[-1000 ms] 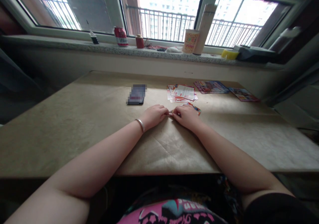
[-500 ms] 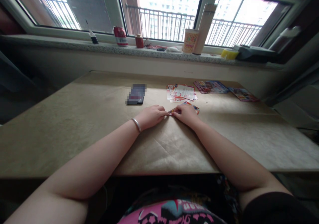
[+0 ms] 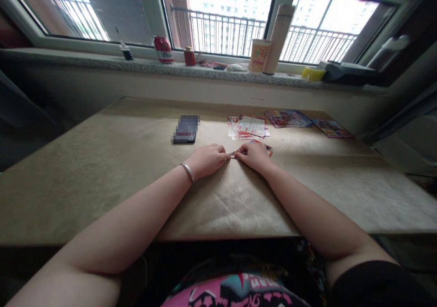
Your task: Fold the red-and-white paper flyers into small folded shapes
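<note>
Remote head view, with twelve o'clock set towards the window. A colourful printed card [image 3: 269, 150] lies on the bench [image 3: 102, 175], near the middle of my view and largely covered by the hands. My right hand [image 3: 254, 156] arches over it, thumb and fingers closed on its left part; the far right corner shows beyond the knuckles, at three o'clock. My left hand [image 3: 209, 158], with a silver bracelet [image 3: 187, 172] at its wrist, meets the card's left end at nine o'clock with its fingertips. Whether these pinch the end or merely press on it, I cannot tell. The two hands are near each other, a short stretch of card showing between them.

Handling: I judge the card to be very light, thin and flexible, its printed face probably smooth and a little slippery. It should crease or bend easily, so a gentle pinch at the edges or corners seems the best hold, with the bench as backing. Whether it is a single layer is hidden from me.

Surroundings, read from the card: a loose pile of red-and-white cards [image 3: 252, 125] just beyond at twelve o'clock; a fanned stack of colourful cards [image 3: 288, 118] at two; a smaller stack [image 3: 332, 128] between two and three; a dark, flat, pixelated object [image 3: 186, 128], possibly a phone, at ten.
</note>
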Tool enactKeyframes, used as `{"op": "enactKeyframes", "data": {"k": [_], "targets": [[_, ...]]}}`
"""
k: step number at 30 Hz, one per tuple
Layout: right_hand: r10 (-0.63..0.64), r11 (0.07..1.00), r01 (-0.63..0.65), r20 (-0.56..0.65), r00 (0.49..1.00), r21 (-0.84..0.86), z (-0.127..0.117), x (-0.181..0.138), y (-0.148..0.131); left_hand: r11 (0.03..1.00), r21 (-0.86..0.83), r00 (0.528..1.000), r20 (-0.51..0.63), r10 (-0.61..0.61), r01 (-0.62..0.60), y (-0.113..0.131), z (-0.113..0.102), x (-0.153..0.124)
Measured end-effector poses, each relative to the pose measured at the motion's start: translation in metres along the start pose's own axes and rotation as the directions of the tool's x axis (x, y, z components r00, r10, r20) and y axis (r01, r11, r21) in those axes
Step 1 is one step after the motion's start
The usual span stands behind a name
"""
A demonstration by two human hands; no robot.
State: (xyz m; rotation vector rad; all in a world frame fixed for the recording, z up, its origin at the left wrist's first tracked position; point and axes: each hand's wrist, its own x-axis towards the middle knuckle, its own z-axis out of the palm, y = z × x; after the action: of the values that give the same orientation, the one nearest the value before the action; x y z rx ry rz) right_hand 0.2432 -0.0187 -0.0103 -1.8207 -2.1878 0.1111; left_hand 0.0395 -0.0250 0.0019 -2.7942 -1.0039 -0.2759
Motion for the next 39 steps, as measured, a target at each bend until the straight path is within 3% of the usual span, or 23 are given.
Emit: {"op": "enactKeyframes", "data": {"k": [39], "targets": [[0.001,1.000,0.000,-0.049,0.999,0.018,0.0025,-0.0018,0.0009,0.998,0.052,0.997,0.055,-0.046,0.043,-0.0031,-0.0062,0.0012]]}}
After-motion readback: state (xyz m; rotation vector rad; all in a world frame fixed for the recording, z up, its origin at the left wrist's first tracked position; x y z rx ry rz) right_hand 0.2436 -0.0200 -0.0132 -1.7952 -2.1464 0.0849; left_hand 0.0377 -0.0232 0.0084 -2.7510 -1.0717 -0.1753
